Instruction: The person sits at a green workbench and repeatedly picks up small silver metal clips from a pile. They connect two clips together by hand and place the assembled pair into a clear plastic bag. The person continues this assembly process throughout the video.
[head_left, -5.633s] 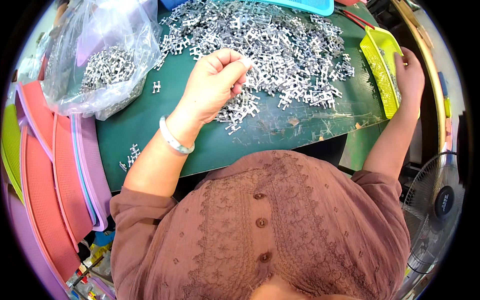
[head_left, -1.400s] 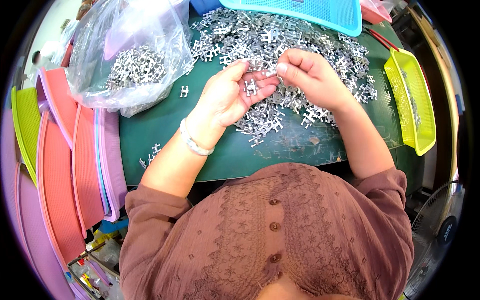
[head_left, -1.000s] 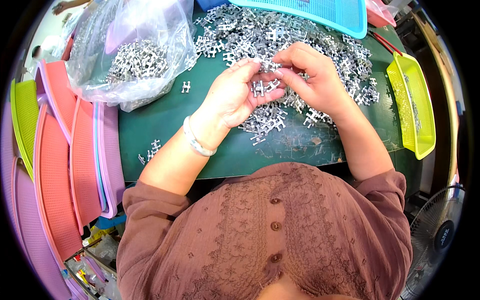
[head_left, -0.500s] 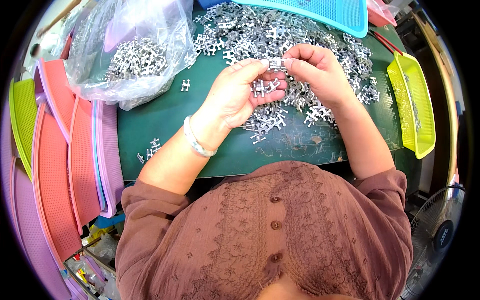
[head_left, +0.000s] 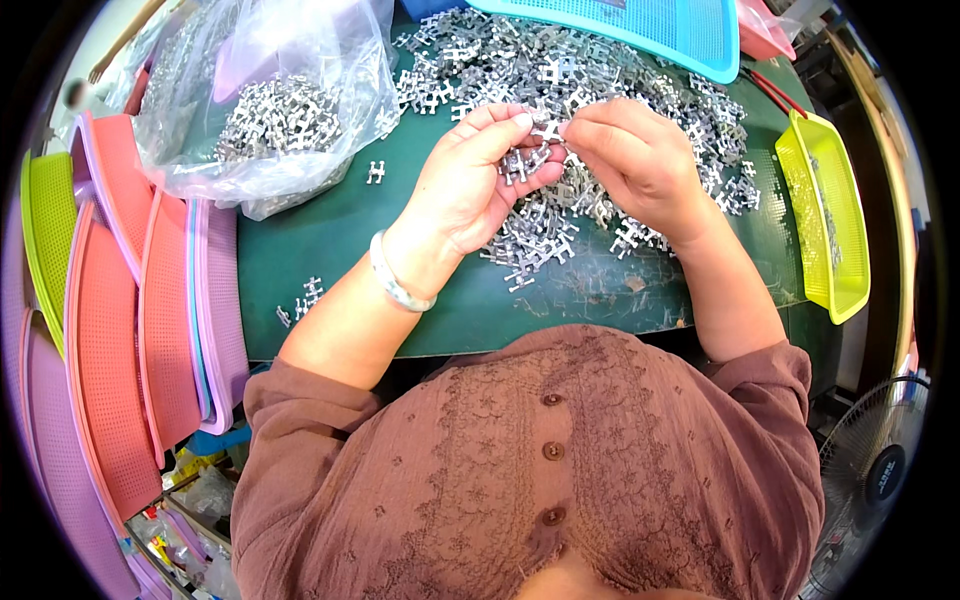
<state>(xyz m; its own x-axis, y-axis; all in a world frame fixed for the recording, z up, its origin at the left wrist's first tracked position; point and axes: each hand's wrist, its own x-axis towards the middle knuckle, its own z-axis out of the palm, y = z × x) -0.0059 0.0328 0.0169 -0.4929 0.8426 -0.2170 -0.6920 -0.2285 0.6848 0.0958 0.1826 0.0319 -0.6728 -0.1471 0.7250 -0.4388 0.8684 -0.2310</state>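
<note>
Over the near part of a large heap of small silvery H-shaped metal parts (head_left: 600, 80), my two hands meet. My left hand (head_left: 475, 170) is palm up, with several of these metal parts (head_left: 522, 163) lying in its curled fingers. Its thumb and forefinger pinch one more metal part (head_left: 547, 131). My right hand (head_left: 640, 160) is closed at the other end of that same piece, thumb and forefinger pressed together. The fingertips partly hide the piece between the hands.
A clear plastic bag of the same parts (head_left: 280, 120) stands at the left on the green table (head_left: 400, 300). Stacked plastic baskets (head_left: 110, 370) rise beside it. A turquoise basket (head_left: 640, 30) lies behind the heap, a yellow-green basket (head_left: 845, 220) at the right. A fan (head_left: 870, 480) stands lower right.
My right hand has turned, its fingers curling further over the pinched part. That part has tilted and dropped slightly. My left hand still cradles the other parts.
</note>
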